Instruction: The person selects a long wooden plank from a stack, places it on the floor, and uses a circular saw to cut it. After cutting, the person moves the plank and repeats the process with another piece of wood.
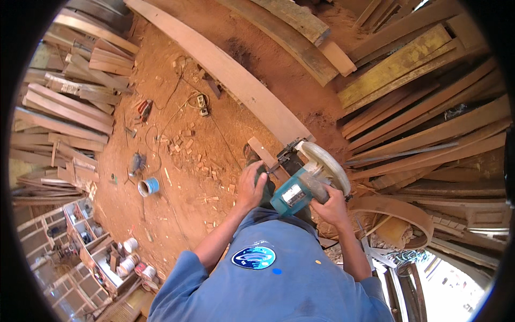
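Observation:
My right hand point(331, 206) is wrapped round the rear handle of a teal circular saw point(292, 196) in front of my waist. The saw's pale blade guard curves away on its right side, and its front base sits at the near end of a long, pale reddish plank point(225, 70). Left of the saw, my left hand point(251, 188) lies with fingers extended beside my raised leg, close to a short strip of wood point(261, 150). Whether its fingertips touch that strip I cannot tell. The blade itself is hidden.
Boards are stacked on the left point(70, 110) and right point(424, 129). Wood offcuts point(182, 145), a power socket block point(202, 104) with cords, a blue tin point(148, 187) and a power tool point(137, 163) lie on the dirt floor. A curved wooden band point(424, 214) stands near my right arm.

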